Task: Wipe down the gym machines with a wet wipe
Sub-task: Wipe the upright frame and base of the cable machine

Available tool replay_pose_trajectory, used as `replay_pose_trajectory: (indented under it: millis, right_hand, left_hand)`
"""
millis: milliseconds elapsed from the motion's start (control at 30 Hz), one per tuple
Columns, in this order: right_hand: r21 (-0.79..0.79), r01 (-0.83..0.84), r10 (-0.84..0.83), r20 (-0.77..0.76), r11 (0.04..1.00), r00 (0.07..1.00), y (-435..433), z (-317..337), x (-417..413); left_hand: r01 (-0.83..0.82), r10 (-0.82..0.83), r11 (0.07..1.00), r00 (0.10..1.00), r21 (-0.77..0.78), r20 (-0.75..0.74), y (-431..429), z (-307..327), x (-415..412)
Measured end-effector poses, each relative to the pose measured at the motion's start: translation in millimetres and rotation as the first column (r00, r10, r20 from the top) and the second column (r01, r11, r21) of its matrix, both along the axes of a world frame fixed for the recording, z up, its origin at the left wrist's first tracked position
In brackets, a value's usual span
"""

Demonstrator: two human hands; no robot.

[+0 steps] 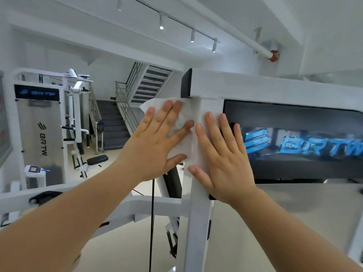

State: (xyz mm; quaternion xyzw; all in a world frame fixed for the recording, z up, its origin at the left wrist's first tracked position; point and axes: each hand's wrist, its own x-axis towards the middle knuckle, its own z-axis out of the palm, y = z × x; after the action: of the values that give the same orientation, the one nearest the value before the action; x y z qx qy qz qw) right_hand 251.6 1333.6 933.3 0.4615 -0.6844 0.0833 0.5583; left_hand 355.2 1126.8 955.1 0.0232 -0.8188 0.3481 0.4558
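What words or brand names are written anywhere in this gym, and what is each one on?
"BRTW", with a logo: on the black header panel at far left.
"BRTW", running vertically: on the grey shroud below it.
"BRTW", in blue, last letter cut by the frame edge: on the near black panel.
Small sign by the stairs and small screen: too small to read.

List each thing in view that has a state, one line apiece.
wet wipe: spread flat against the white post, under both hands.
left hand: open, fingers straight, pressing the wipe.
right hand: open, flat on the wipe and post.
logo panel: shows a blue BRTW logo.
ceiling spotlights: on.
black cable: hanging straight.
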Motion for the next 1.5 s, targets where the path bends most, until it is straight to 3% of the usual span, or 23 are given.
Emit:
replay_pose_trajectory:
  millis: [167,400,700,833,933,1033,1100,1133,1233,1333,1367,1400,1500]
  right_hand:
    - [-0.022,0.042,-0.041,0.077,0.999,0.996,-6.8,-4.8,8.1]
    - [-0.027,0.017,-0.014,0.103,0.999,0.995,-7.1,-6.7,10.3]
    - [0.0,-0.043,0.042,0.164,0.999,0.986,0.1,-9.5,12.1]
    - [0.032,-0.097,0.088,0.219,0.995,0.972,6.3,-6.9,11.8]
    - [0.072,-0.102,0.084,0.227,0.992,0.97,11.7,-5.6,10.5]
    - [0.102,-0.072,0.046,0.236,0.992,0.971,17.7,-12.9,10.8]
    - [0.098,-0.085,0.056,0.265,0.992,0.963,20.0,-25.2,13.3]
    - [0.086,-0.1,0.072,0.284,0.991,0.956,20.4,-32.6,14.8]
    - [0.057,-0.129,0.102,0.339,0.99,0.935,21.0,-51.7,18.9]
    - [0.038,-0.169,0.141,0.389,0.985,0.91,22.7,-57.2,19.1]
    - [0.033,-0.184,0.156,0.396,0.982,0.905,24.0,-56.1,18.7]
    - [0.031,-0.196,0.168,0.4,0.98,0.901,25.7,-54.9,18.1]
    - [-0.007,-0.253,0.233,0.417,0.967,0.878,29.0,-53.8,20.1]
  left_hand:
    - [0.011,-0.011,1.0,0.999,-0.007,0.033,-10.2,-37.4,14.6]
    - [0.021,-0.021,1.0,0.999,-0.001,-0.03,-1.0,-0.4,4.9]
    - [0.037,-0.037,0.999,0.999,0.007,0.007,-4.6,-22.9,9.8]
    - [0.035,-0.032,0.996,0.999,0.077,-0.041,8.9,-4.6,-0.7]
    - [0.035,-0.03,0.99,0.999,0.135,-0.041,16.9,-23.9,-1.8]
    - [0.137,-0.128,0.959,0.99,0.248,-0.05,27.4,-55.8,1.8]
    - [0.255,-0.257,0.893,0.965,0.371,-0.043,39.9,-76.1,1.3]
    - [0.332,-0.347,0.818,0.936,0.47,-0.057,48.9,-86.4,-0.6]
    - [0.509,-0.571,0.425,0.793,0.748,-0.215,81.4,-111.1,-6.0]
    - [0.627,-0.664,0.011,0.587,0.779,-0.463,111.0,-120.1,-9.2]
    - [0.628,-0.675,-0.036,0.558,0.777,-0.482,117.0,-119.1,-9.3]
    - [0.627,-0.681,-0.021,0.561,0.779,-0.47,119.6,-119.0,-11.7]
    - [0.638,-0.648,0.089,0.62,0.765,-0.442,114.4,-118.4,-20.9]
